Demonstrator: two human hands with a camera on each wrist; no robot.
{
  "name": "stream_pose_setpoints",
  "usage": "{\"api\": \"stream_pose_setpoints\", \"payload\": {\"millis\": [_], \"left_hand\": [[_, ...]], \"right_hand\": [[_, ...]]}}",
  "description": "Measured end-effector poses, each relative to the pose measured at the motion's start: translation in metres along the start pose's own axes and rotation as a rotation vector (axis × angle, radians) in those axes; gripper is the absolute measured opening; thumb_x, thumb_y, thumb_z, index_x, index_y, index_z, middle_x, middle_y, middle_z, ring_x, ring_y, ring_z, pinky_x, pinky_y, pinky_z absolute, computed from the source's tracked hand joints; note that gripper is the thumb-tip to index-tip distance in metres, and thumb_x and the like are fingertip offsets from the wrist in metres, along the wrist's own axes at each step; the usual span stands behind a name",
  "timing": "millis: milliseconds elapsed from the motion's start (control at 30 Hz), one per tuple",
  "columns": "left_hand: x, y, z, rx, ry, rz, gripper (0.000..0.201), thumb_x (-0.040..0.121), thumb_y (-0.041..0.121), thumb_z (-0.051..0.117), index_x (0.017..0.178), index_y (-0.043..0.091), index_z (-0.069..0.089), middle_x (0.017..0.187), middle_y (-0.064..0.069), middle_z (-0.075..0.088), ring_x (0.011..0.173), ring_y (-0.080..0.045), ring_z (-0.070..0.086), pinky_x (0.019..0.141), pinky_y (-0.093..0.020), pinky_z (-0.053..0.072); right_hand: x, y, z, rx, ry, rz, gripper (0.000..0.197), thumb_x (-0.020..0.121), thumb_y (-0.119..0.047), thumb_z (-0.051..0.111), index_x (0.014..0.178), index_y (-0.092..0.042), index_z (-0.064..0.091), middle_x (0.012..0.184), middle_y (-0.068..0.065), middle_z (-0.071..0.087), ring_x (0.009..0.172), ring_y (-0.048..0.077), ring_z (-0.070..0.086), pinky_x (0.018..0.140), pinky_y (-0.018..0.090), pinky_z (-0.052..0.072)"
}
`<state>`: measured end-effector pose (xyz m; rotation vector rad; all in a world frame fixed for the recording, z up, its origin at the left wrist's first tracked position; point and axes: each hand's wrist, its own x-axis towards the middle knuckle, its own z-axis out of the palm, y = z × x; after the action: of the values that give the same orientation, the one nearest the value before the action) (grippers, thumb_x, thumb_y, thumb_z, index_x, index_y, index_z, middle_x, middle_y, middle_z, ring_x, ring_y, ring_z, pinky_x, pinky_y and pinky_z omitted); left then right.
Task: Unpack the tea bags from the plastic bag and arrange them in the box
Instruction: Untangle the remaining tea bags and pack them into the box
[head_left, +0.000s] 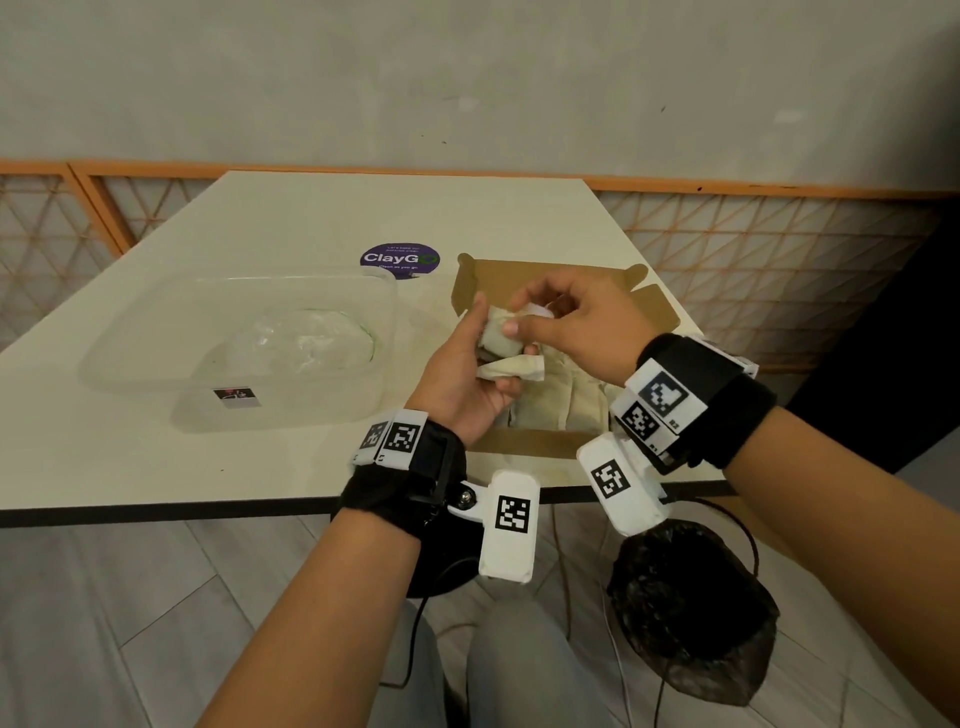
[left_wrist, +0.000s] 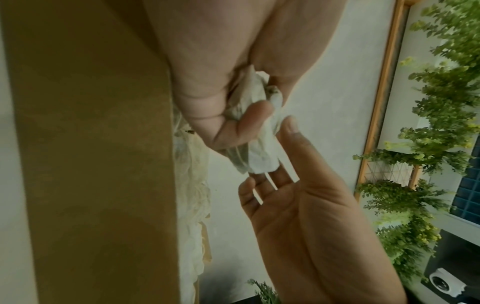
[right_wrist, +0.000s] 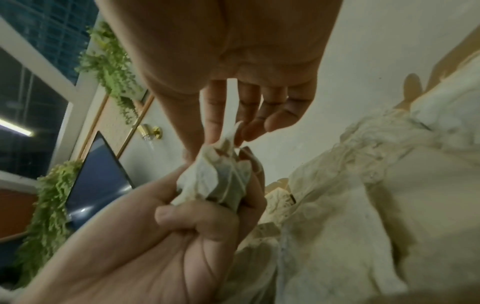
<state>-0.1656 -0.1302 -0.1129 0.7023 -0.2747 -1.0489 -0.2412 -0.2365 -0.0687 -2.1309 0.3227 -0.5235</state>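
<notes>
- Table (head_left: 260, 234): cream top carrying everything, with a clear plastic tub (head_left: 156, 364) on the left; a crumpled plastic bag (head_left: 306, 343) lies inside it, probably set aside there so it stays out of the working space.
- Cardboard box (head_left: 519, 447): open, flaps spread, directly under both hands, so a loosened bag need only go straight down; pale tea bags (head_left: 576, 400) already lie inside it.
- Left hand (head_left: 462, 384): palm up, fingers curled round a clump of tea bags (head_left: 511, 366), serving as the holder while the other hand works.
- Right hand (head_left: 571, 327): thumb and forefinger pinch the top of that clump, apparently to peel one bag free; the remaining fingers hang loose.
- Views: the head camera alone shows the tub, the plastic bag and the box's position.
- Right wrist view: the pinch on a paper corner (right_wrist: 231, 135), with the left hand's thumb (right_wrist: 182, 216) clamped across the clump.
- Left wrist view: the box's brown wall (left_wrist: 91, 164) just beside the hands.
</notes>
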Motion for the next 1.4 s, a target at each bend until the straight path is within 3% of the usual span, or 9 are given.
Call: {"api": "stream_pose_setpoints", "payload": {"millis": [233, 367, 500, 633, 700, 800, 1000, 1200, 1400], "left_hand": [[-0.003, 0.002, -0.001, -0.041, 0.016, -0.018, 0.025, 0.097, 0.027, 0.038, 0.098, 0.009, 0.057, 0.081, -0.009, 0.065, 0.062, -0.016, 0.063, 0.033, -0.013, 0.035], [0.002, -0.002, -0.001, 0.009, 0.086, 0.006, 0.025, 0.101, 0.029, 0.037, 0.102, 0.011, 0.054, 0.078, -0.006, 0.06, 0.052, -0.011, 0.06, 0.031, -0.014, 0.034], [0.004, -0.002, -0.003, -0.001, 0.108, 0.027, 0.03, 0.103, 0.029, 0.034, 0.109, 0.005, 0.052, 0.085, -0.009, 0.057, 0.044, -0.007, 0.055, 0.032, -0.013, 0.034], [0.001, 0.0, -0.001, -0.089, 0.095, 0.014, 0.038, 0.103, 0.032, 0.032, 0.104, -0.001, 0.052, 0.08, -0.014, 0.066, 0.056, -0.016, 0.066, 0.039, -0.019, 0.046], [0.0, 0.001, -0.001, -0.071, 0.092, -0.015, 0.043, 0.102, 0.037, 0.032, 0.106, 0.0, 0.054, 0.08, -0.012, 0.066, 0.051, -0.014, 0.063, 0.035, -0.018, 0.043], [0.0, 0.001, 0.002, 0.003, 0.087, -0.024, 0.044, 0.098, 0.047, 0.036, 0.108, 0.009, 0.055, 0.069, -0.004, 0.061, 0.044, -0.007, 0.052, 0.028, -0.013, 0.028], [-0.001, 0.002, -0.002, -0.045, 0.097, 0.056, 0.037, 0.095, 0.049, 0.043, 0.086, 0.014, 0.048, 0.059, -0.002, 0.048, 0.043, -0.005, 0.046, 0.029, -0.012, 0.022], [-0.001, 0.004, -0.011, -0.24, 0.029, 0.121, 0.036, 0.096, 0.047, 0.039, 0.083, 0.014, 0.047, 0.062, -0.002, 0.042, 0.042, -0.005, 0.042, 0.028, -0.012, 0.021], [-0.003, 0.003, -0.009, -0.208, 0.04, 0.123, 0.034, 0.097, 0.043, 0.039, 0.081, 0.015, 0.049, 0.072, -0.003, 0.041, 0.044, -0.005, 0.042, 0.028, -0.011, 0.022]], "right_hand": [[0.008, -0.003, -0.013, 0.144, 0.064, 0.085, 0.013, 0.077, -0.011, 0.073, 0.083, -0.018, 0.064, 0.082, 0.01, 0.059, 0.074, 0.016, 0.054, 0.069, 0.025, 0.045], [0.004, -0.003, -0.01, 0.02, -0.094, 0.124, 0.024, 0.074, -0.024, 0.076, 0.095, -0.021, 0.063, 0.09, 0.004, 0.059, 0.081, 0.011, 0.055, 0.08, 0.023, 0.045], [-0.005, -0.006, -0.006, 0.009, -0.035, 0.047, 0.032, 0.077, -0.039, 0.07, 0.104, -0.027, 0.058, 0.099, -0.004, 0.057, 0.083, 0.003, 0.052, 0.074, 0.008, 0.043], [-0.016, -0.004, -0.004, -0.145, -0.161, -0.068, 0.043, 0.069, -0.031, 0.079, 0.104, -0.036, 0.053, 0.109, -0.003, 0.049, 0.095, 0.006, 0.048, 0.074, 0.007, 0.038], [-0.015, 0.001, 0.0, -0.229, -0.161, -0.061, 0.031, 0.07, -0.027, 0.079, 0.097, -0.023, 0.063, 0.104, 0.007, 0.049, 0.091, 0.016, 0.051, 0.076, 0.021, 0.039], [-0.009, 0.0, -0.004, 0.029, -0.011, 0.05, 0.014, 0.076, -0.025, 0.074, 0.086, -0.016, 0.069, 0.095, 0.01, 0.063, 0.085, 0.024, 0.06, 0.081, 0.034, 0.047], [0.001, 0.002, -0.031, 0.16, -0.004, 0.169, 0.009, 0.079, -0.01, 0.07, 0.088, -0.01, 0.067, 0.07, -0.003, 0.069, 0.054, 0.003, 0.063, 0.051, 0.014, 0.048], [-0.01, 0.018, -0.032, -0.236, -0.357, 0.295, 0.014, 0.078, -0.016, 0.073, 0.091, -0.011, 0.071, 0.062, -0.01, 0.066, 0.053, -0.002, 0.057, 0.051, 0.007, 0.04], [-0.012, 0.023, -0.01, -0.227, -0.445, 0.342, 0.008, 0.076, -0.009, 0.074, 0.073, -0.014, 0.068, 0.062, 0.002, 0.062, 0.044, 0.0, 0.055, 0.05, 0.013, 0.045]]}}
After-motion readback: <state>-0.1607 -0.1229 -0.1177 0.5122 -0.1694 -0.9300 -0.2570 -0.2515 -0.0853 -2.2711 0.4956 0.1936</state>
